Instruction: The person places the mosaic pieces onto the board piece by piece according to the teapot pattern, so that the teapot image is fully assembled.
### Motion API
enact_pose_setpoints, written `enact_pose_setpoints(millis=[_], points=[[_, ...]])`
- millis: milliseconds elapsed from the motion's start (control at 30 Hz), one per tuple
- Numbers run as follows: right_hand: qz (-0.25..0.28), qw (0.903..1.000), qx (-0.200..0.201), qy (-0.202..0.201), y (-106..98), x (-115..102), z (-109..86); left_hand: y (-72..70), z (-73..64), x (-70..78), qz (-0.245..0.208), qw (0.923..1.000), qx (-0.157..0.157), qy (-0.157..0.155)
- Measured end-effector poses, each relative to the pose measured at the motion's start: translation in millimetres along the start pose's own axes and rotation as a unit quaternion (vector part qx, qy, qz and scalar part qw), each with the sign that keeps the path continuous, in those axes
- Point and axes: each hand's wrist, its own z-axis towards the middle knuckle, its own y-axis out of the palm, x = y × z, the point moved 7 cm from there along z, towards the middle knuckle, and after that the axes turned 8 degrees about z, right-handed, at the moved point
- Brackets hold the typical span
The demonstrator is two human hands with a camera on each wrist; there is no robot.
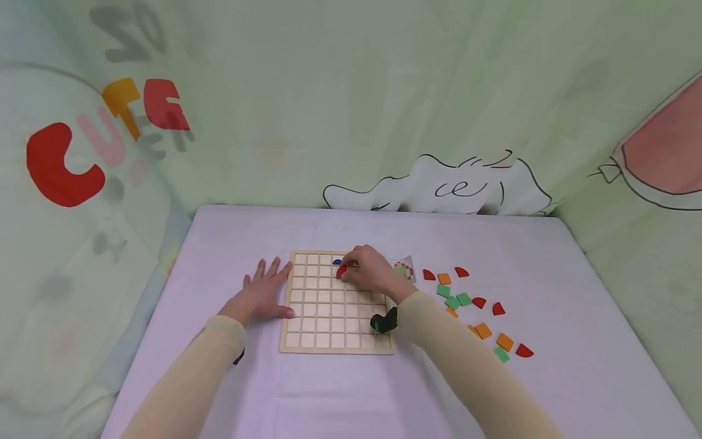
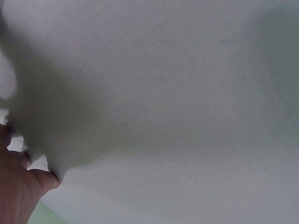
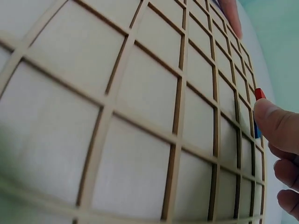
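A square wooden grid board [image 1: 329, 350] lies on the table. My right hand [image 1: 375, 272] is over its upper part and pinches a red quarter-circle piece [image 1: 341, 272] between thumb and fingers. A blue piece [image 1: 337, 262] sits just behind the red one, in the top row of cells. In the right wrist view, the thumb covers part of the red piece [image 3: 259, 93], and the blue piece [image 3: 257, 131] shows beside it. My left hand [image 1: 260, 296] lies with fingers spread at the board's left side, its thumb and a fingertip touching the frame.
Right of the board lie scattered red quarter-circles [image 1: 498, 308], orange squares [image 1: 505, 342] and green squares [image 1: 464, 299]. A card with a coloured pattern [image 1: 404, 268] is partly behind my right hand. Printed cloth walls [image 1: 274, 122] rise behind the lilac table [image 1: 329, 396].
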Motion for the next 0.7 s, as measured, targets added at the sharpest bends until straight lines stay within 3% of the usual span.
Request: enact_pose_setpoints(millis=[367, 700], points=[[-0.043, 0.9989, 0.007, -0.015, 16.3, -15.2, 19.8, 1.9, 0.3, 0.3, -0.007, 0.9999, -0.004, -0.010], [-0.056, 0.9984, -0.009, 0.000, 21.6, -20.7, 26.3, -1.2, -2.0, 1.2, -0.010, 0.9999, -0.002, -0.012]])
